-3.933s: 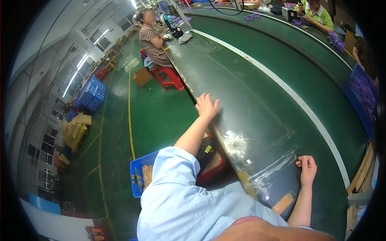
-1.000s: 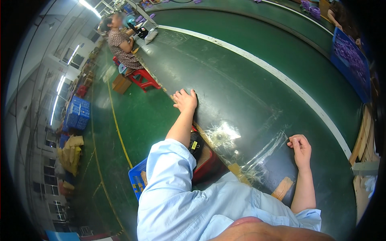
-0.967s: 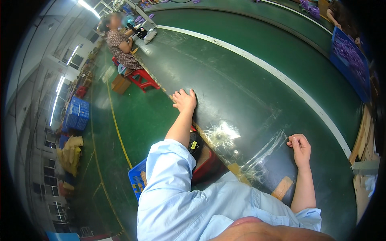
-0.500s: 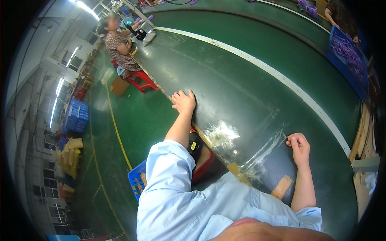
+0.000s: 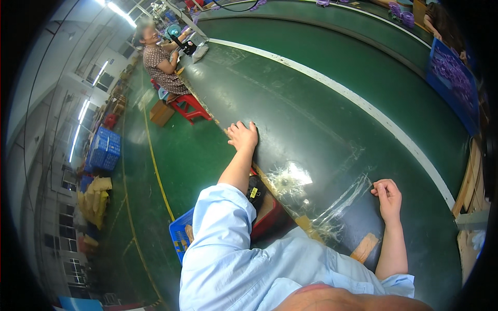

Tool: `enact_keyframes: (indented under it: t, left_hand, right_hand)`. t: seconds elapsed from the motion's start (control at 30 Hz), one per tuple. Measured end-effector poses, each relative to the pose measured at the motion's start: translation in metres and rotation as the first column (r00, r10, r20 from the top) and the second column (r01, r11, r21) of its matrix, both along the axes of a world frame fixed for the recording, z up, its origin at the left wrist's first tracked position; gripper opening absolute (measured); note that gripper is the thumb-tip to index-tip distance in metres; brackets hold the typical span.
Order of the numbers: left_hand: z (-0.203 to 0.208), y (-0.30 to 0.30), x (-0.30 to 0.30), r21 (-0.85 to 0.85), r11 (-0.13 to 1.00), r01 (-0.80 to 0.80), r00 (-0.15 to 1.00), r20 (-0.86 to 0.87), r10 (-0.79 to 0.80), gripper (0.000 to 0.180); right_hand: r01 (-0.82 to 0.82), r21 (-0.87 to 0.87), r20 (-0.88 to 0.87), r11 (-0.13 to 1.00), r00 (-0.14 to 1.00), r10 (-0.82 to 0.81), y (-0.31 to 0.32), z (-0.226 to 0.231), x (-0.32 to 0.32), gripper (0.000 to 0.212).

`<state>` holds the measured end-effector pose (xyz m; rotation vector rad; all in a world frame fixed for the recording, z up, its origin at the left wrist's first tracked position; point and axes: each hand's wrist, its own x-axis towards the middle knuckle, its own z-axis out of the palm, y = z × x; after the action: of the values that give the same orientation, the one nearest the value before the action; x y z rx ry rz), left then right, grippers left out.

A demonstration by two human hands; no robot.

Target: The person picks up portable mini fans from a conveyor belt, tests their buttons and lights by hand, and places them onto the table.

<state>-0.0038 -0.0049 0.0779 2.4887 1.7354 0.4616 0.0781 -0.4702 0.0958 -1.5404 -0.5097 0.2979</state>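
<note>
My left hand [image 5: 243, 136] lies on the near-left edge of the green worktop [image 5: 306, 122], fingers spread, with nothing in it. Farther right, my right hand [image 5: 388, 199] rests on the same surface, its fingers curled in and the thumb against them. Whatever it may hold is hidden. Between my arms, scratched clear tape [image 5: 340, 199] covers part of the worktop, next to a glossy, scuffed patch. A strip of tan tape [image 5: 364, 247] sits beside my right forearm, and another tan piece [image 5: 309, 228] is on the near edge.
Ahead on the left, a co-worker [image 5: 162, 65] sits on a red stool [image 5: 191, 108] beside a cardboard box [image 5: 161, 113]. A blue crate [image 5: 181, 233] stands below my left arm. At far right, another person is by a blue bin [image 5: 450, 85] of purple pieces.
The scene has shifted slightly right and down in the picture. Both of my hands keep their places on the worktop. The seated co-worker's arms have moved a little.
</note>
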Motion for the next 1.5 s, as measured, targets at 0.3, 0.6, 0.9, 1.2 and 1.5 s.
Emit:
enact_keyframes:
  t: [0.3, 0.6, 0.9, 1.2, 1.5]
  left_hand:
    - [-0.0013, 0.0023, 0.0024, 0.029, 1.000, 0.000, 1.000, 0.002, 0.000, 0.055]
    - [-0.0031, 0.0013, 0.0010, 0.034, 0.999, 0.004, 1.000, -0.022, -0.003, 0.055]
    - [-0.0028, 0.0005, 0.0020, 0.049, 0.999, -0.021, 1.000, -0.009, 0.021, 0.055]
    - [-0.0031, 0.0021, 0.0013, 0.054, 0.998, -0.015, 1.000, 0.000, 0.015, 0.055]
    - [-0.0022, 0.0024, 0.0014, 0.023, 1.000, -0.018, 1.000, -0.014, 0.019, 0.056]
  right_hand:
    - [-0.005, 0.006, 0.008, 1.000, 1.000, 0.005, 0.0013, -0.0021, 0.0017, 0.016]
    - [-0.001, -0.008, 0.026, 1.000, 1.000, 0.001, 0.0011, 0.0024, -0.0007, 0.014]
    - [0.003, -0.014, 0.048, 1.000, 0.999, -0.002, 0.0007, 0.0023, -0.0006, 0.012]
    - [-0.005, -0.023, 0.062, 1.000, 0.998, 0.006, 0.0026, 0.0032, -0.0002, 0.011]
    - [-0.064, 0.007, 0.095, 0.998, 0.993, 0.063, -0.0015, -0.0006, 0.0003, 0.010]
